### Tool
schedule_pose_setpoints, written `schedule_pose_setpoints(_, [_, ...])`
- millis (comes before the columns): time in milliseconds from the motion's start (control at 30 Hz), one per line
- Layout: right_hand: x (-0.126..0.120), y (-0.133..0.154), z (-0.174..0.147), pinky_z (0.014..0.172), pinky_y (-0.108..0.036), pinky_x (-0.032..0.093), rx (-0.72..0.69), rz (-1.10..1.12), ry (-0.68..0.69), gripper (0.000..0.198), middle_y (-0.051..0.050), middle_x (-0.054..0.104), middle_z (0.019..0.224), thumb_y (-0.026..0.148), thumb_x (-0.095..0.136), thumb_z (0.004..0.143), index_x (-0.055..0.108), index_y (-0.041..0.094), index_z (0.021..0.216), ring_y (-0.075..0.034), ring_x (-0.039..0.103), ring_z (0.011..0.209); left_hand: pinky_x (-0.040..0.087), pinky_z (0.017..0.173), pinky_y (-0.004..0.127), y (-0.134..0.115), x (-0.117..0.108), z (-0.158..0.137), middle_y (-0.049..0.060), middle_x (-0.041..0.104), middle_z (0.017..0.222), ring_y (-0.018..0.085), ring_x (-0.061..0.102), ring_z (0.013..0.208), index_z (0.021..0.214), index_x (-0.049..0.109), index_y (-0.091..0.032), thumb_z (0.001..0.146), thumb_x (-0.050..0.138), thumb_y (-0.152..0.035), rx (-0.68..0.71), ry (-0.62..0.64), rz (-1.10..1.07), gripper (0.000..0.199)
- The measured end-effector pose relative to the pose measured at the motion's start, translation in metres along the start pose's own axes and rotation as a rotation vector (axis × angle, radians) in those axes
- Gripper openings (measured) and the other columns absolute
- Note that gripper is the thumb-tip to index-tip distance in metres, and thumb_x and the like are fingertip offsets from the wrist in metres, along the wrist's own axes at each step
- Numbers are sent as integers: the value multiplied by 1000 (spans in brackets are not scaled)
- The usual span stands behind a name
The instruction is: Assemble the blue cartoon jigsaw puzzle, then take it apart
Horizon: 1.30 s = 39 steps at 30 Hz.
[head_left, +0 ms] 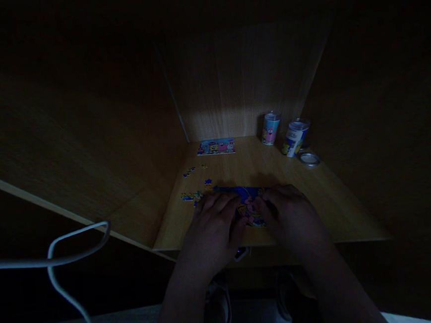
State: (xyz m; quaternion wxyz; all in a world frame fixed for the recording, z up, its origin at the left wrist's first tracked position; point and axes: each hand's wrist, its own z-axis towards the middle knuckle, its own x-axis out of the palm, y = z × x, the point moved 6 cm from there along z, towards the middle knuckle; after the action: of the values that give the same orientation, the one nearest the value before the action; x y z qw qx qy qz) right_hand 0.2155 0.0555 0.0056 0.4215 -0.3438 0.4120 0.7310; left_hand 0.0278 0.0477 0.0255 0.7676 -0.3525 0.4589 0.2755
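One puzzle (249, 207) lies flat near the front of the wooden shelf (339, 211) — my left hand (214, 221) over its left side, my right hand (292, 212) over its right, fingers loosely curved. Too dim; I cannot tell whether either grips a piece. Loose pieces (187, 197) just past my left hand. Two cans (294, 140) back right, round lid (310, 159) beside the nearer.

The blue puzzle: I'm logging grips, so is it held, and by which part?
The left hand and right hand lie over opposite sides of the puzzle; it is too dark to tell whether either grips it.
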Motion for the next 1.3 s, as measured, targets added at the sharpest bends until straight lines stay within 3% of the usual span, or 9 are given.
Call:
schedule_pose_setpoints(333, [-2, 2, 0, 86, -41, 50, -11, 6, -13, 25, -10, 74, 95, 35, 56, 110, 72, 25, 93, -27, 66, 95, 45, 129, 60, -1, 0, -1, 9, 71, 151, 32, 60, 146, 149, 66, -26, 110, 62, -31, 0, -8, -15, 40])
schedule_pose_setpoints(500, [-2, 2, 0, 88, -43, 51, -3, 10, -16, 23, -10, 75, 99, 33, 57, 110, 73, 24, 96, -29, 67, 99, 45, 128, 62, 13, -6, -3, 16, 63, 159, 34, 56, 150, 159, 53, -21, 112, 56, -30, -155, -221, -18, 48])
schedule_pose_setpoints(667, [-2, 1, -1, 90, -43, 51, 2, 18, -10, 21, -10, 75, 99, 32, 58, 109, 73, 24, 97, -28, 66, 99, 51, 124, 62, 25, -14, -4, 16, 68, 148, 34, 61, 143, 146, 61, -21, 109, 53, -20, -264, -410, -54, 38])
schedule_pose_setpoints(833, [-5, -1, -2, 90, -42, 51, -3, 72, -49, 21, -10, 75, 99, 33, 59, 110, 73, 24, 96, -28, 66, 99, 59, 115, 61, 45, -36, -23, 14, 73, 135, 34, 69, 129, 137, 66, -23, 103, 51, -13, -380, -495, -33, 38])
schedule_pose_setpoints(1000, [-10, -2, -2, 87, -42, 50, -1, 98, -91, 23, -9, 74, 96, 31, 58, 109, 71, 24, 92, -28, 66, 97, 65, 106, 58, 70, -57, -50, 12, 75, 126, 35, 74, 120, 137, 70, -25, 90, 56, -5, -467, -471, 89, 53])
schedule_pose_setpoints(1167, [-11, -1, -2, 85, -41, 50, -3, 110, -98, 26, -9, 73, 93, 34, 57, 110, 70, 24, 90, -28, 65, 93, 67, 102, 51, 81, -45, -52, 11, 78, 122, 31, 77, 110, 124, 76, -23, 84, 52, 2, -481, -312, 75, 54])
schedule_pose_setpoints(1300, [-12, -1, -2, 85, -41, 49, 7, 116, -88, 28, -9, 72, 92, 34, 56, 111, 69, 24, 89, -28, 65, 93, 67, 101, 49, 76, -47, -49, 9, 79, 115, 28, 77, 109, 115, 79, -23, 82, 52, 5, -399, -255, 62, 51])
